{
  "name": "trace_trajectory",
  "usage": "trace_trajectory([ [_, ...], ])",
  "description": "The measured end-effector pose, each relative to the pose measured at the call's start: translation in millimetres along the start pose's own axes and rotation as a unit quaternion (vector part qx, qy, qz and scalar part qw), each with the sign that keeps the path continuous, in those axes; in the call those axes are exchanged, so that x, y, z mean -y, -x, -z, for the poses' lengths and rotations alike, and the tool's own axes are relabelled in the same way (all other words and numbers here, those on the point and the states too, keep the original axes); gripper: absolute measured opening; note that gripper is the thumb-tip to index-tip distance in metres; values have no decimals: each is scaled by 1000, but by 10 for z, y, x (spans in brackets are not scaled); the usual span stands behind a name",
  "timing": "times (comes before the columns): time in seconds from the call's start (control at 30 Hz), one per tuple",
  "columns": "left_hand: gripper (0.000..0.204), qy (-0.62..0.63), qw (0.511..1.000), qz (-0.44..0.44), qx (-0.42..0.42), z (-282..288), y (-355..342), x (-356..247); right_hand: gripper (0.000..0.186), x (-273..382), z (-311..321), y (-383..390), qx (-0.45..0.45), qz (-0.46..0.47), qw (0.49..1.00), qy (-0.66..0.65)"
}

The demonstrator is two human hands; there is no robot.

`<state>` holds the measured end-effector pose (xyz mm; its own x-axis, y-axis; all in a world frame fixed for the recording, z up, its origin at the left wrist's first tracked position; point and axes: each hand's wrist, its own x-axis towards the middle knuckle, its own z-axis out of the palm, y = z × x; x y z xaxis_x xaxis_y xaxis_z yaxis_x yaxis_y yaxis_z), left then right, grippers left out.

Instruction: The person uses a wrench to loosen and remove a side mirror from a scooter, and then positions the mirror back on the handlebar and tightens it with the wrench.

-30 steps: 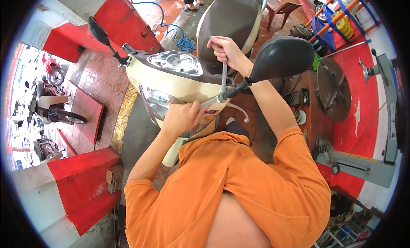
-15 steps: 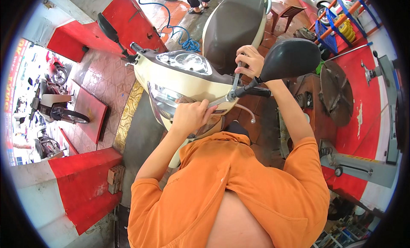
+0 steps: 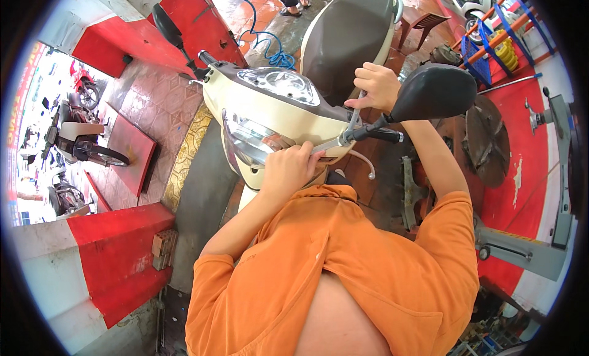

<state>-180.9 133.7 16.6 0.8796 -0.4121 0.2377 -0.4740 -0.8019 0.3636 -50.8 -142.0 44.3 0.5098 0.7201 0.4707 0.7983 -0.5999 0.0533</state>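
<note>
A cream scooter (image 3: 221, 98) with a brown seat stands in front of me. My left hand (image 3: 287, 171) is closed around a silver wrench (image 3: 333, 145), its far end at the base of the right-hand mirror's stem. A second wrench (image 3: 355, 118) rises from the same joint, and my right hand (image 3: 375, 87) grips its upper part. The black mirror (image 3: 435, 92) sits just right of that hand. Below the joint are the black handlebar grip (image 3: 386, 135) and the brake lever (image 3: 365, 163). My fingers hide much of both wrench handles.
Another mirror (image 3: 167, 25) stands up at the scooter's left. A blue hose (image 3: 276, 57) coils on the floor beyond. Parked motorbikes (image 3: 80, 141) stand at left, behind a red-and-white wall (image 3: 123, 264). At right are a brown chair (image 3: 423, 26) and grey equipment (image 3: 521, 248).
The scooter and both hands appear slightly farther right in the view. My right hand's fingers have shifted on the upright wrench, whose top end shows less. Both wrenches remain at the mirror joint.
</note>
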Motion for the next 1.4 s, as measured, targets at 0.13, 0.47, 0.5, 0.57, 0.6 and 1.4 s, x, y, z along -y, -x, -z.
trace_trajectory([
  [0.13,40,6,1000,18,14,-43,40,6,49,31,62,-58,-9,11,999,45],
  [0.47,41,11,999,44,-10,-102,92,-26,46,75,-14,401,-29,-69,997,28],
  [0.5,41,11,999,44,-16,-121,89,-35,44,211,-89,655,-40,-131,990,40],
  [0.57,41,16,998,48,-21,-151,63,-29,41,634,-114,1211,-7,-238,970,50],
  [0.6,40,15,998,52,-13,-169,101,-29,40,928,-49,1215,-34,-304,952,8],
  [1.4,39,36,996,79,22,-127,81,-38,23,2478,235,762,-26,-584,776,-236],
])
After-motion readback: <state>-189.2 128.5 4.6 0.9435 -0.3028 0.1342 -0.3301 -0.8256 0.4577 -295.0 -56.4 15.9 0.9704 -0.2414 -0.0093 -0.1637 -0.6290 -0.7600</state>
